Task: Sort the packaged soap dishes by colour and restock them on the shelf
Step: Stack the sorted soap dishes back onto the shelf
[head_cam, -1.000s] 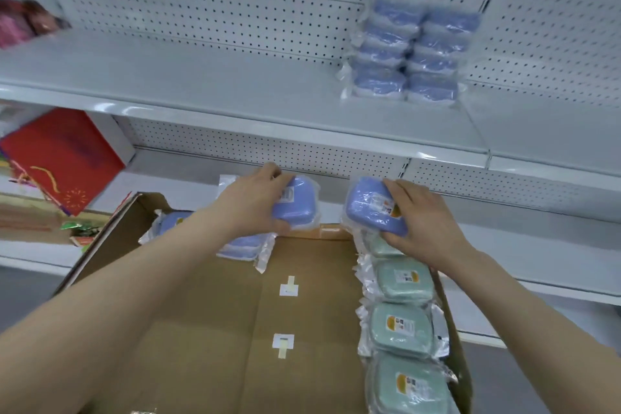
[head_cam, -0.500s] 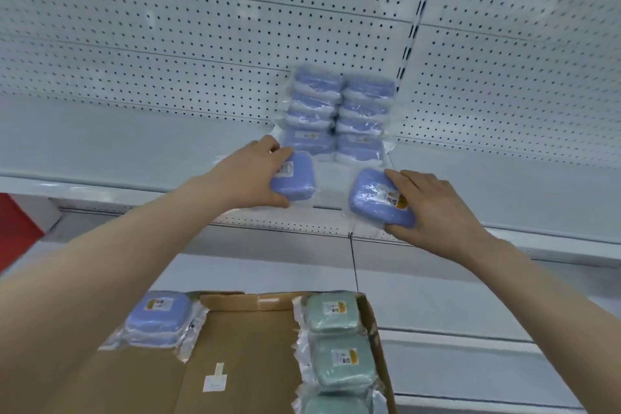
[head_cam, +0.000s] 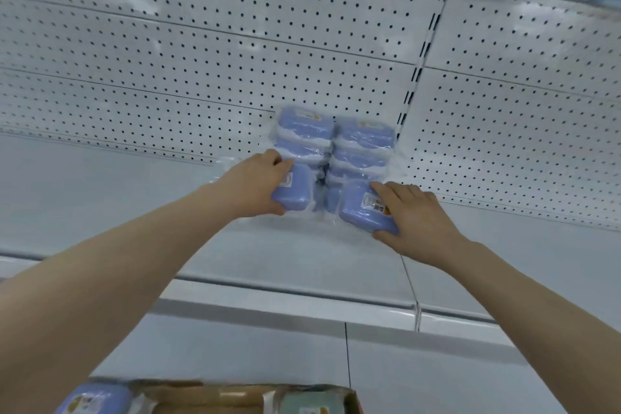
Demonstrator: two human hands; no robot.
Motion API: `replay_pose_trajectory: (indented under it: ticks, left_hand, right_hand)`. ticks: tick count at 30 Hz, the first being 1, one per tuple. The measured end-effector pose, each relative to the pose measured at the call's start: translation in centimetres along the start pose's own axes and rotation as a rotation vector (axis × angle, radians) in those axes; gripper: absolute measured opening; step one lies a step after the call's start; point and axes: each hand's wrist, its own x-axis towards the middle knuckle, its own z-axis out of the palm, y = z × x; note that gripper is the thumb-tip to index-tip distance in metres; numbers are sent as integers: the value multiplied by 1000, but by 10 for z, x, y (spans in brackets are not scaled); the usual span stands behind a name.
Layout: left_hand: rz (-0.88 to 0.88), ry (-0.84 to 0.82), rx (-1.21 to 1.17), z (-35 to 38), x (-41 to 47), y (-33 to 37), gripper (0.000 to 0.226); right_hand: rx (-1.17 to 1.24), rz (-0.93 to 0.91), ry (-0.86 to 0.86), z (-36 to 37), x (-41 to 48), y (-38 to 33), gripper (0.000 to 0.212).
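You worked under bright, even, cool-white light, and nothing in your view fell into deep shade. Glare washed out patches of the pegboard (head_cam: 201, 27) at upper left, and the shelf (head_cam: 100, 205) had a pale sheen along its front lip. The plastic wrap on the stacked soap dishes (head_cam: 363, 138) caught soft highlights. Your left hand (head_cam: 258, 185) and right hand (head_cam: 416, 215) cast only faint shadows. The label on the right-hand dish (head_cam: 359, 208) was too soft to read. Your wide lens bowed the shelf lines towards the edges. Blur smeared the cardboard box (head_cam: 235, 397) at the bottom.
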Motion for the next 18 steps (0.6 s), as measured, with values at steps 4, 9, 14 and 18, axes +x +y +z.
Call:
replay_pose_trajectory:
  ticks: [4,9,14,18]
  left_hand:
    - [-7,-28,50,11,33,1,85]
    - [24,-1,-45,32,49,-4,70]
    - [147,142,-27,62,50,-12,53]
    - [108,361,58,83,47,-11,41]
  right_hand:
    - [49,30,-35,10,46,11,82]
    - [191,-16,-107,37,74,22,73]
    - [84,-38,-8,69,70,18,63]
    - [45,68,27,79,65,12,65]
